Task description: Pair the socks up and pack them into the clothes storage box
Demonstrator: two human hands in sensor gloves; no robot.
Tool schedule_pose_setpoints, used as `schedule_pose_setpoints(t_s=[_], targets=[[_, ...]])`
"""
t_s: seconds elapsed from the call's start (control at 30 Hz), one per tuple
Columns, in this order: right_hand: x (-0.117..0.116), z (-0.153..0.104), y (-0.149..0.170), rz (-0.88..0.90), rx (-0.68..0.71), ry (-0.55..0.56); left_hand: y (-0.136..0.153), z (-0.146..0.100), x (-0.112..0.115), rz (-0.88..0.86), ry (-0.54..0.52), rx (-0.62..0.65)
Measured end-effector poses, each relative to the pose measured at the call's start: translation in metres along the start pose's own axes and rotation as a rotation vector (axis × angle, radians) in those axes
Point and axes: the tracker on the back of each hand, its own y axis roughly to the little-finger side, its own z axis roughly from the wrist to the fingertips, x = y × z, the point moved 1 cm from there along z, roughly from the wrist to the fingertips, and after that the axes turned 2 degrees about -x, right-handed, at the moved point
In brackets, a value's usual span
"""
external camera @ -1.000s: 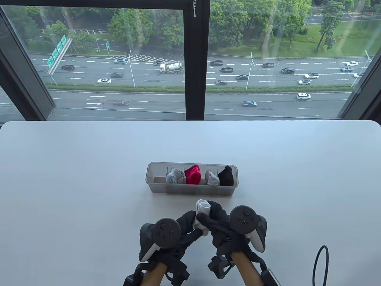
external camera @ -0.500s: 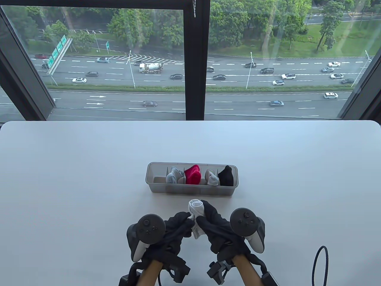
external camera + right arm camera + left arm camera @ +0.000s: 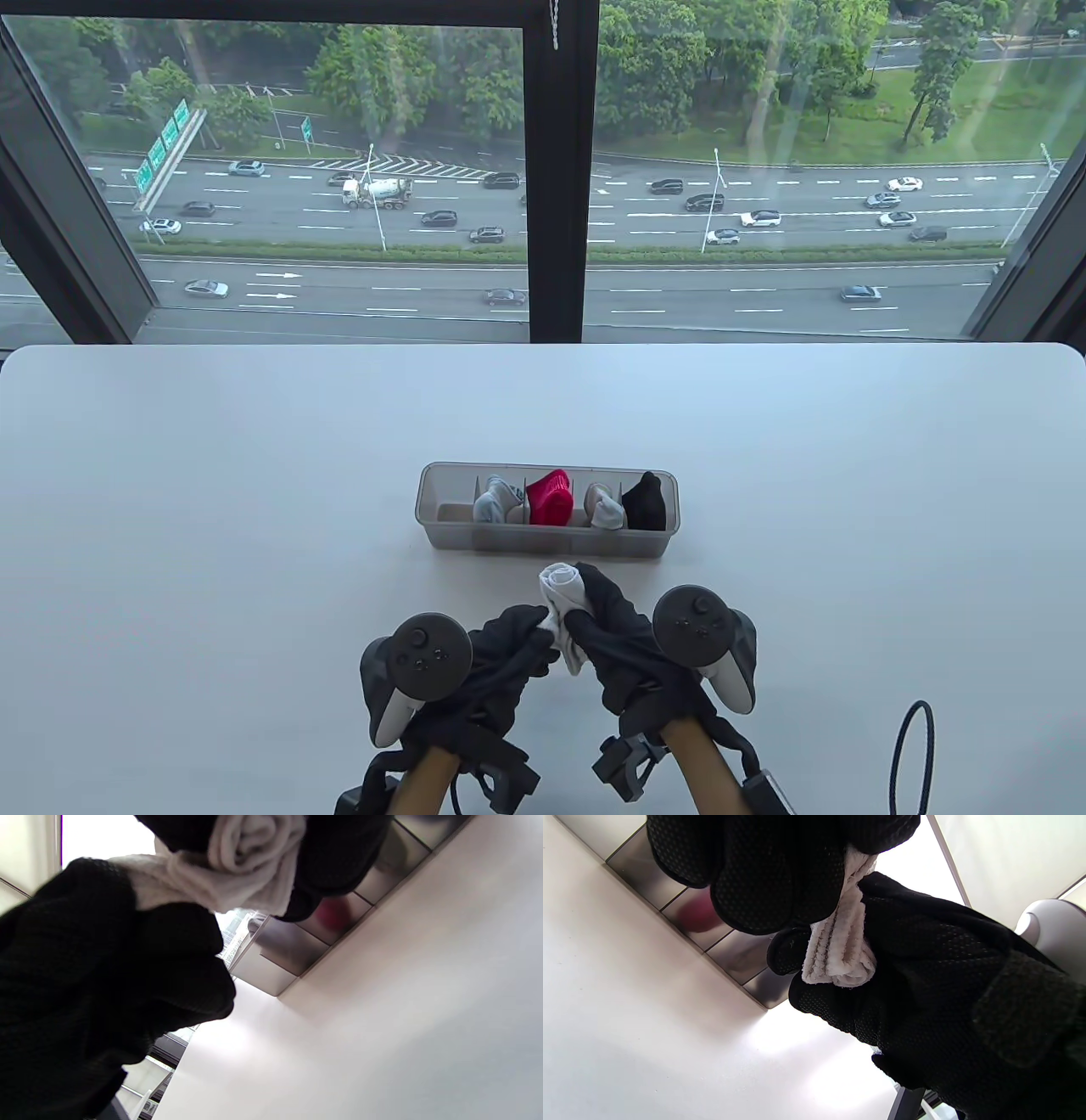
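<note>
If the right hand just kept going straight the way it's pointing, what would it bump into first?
Probably the near wall of the storage box. The right hand, gripping the rolled white socks, points away from the person towards it, though its height over the table is unclear.

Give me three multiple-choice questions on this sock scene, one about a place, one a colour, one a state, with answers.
1. Which compartment of the storage box is empty?
A. leftmost
B. middle
C. rightmost

2. What colour is the sock bundle in the middle compartment?
A. blue
B. red
C. yellow

3. How is the white sock roll held?
A. lying free on the table
B. by one hand only
C. by both hands

Answers: 1 A, only dividers show there. 2 B, the red bundle sits there. 3 C, the left hand and right hand both grip it.
</note>
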Motion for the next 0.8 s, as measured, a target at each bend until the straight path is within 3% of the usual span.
schedule_pose_setpoints(t_s=[0.2, 0.3, 0.4, 0.5, 0.53, 0.63, 0.7, 0.8], targets=[[0.008, -0.005, 0.003, 0.045, -0.028, 0.112, 0.0, 0.002, 0.001, -0.029, 0.056, 0.018], [0.01, -0.01, -0.002, -0.029, 0.009, 0.179, 0.0, 0.003, 0.002, -0.041, 0.06, 0.018], [0.004, -0.01, -0.008, -0.052, 0.081, 0.095, 0.001, 0.002, -0.002, -0.058, 0.014, -0.001], [-0.005, -0.007, -0.007, 0.068, 0.12, -0.111, 0.006, 0.002, -0.007, -0.094, -0.017, -0.042], [-0.007, -0.008, -0.007, 0.091, 0.115, -0.13, 0.008, 0.002, -0.007, -0.084, -0.012, -0.049], [-0.013, -0.006, -0.006, -0.07, 0.12, -0.154, 0.012, 0.004, -0.002, -0.061, 0.041, -0.055], [-0.015, -0.006, -0.005, -0.157, 0.118, -0.114, 0.01, 0.005, 0.002, -0.064, 0.075, -0.045], [-0.012, -0.006, -0.001, -0.164, 0.116, -0.058, 0.009, 0.006, 0.008, -0.013, 0.139, -0.042]])
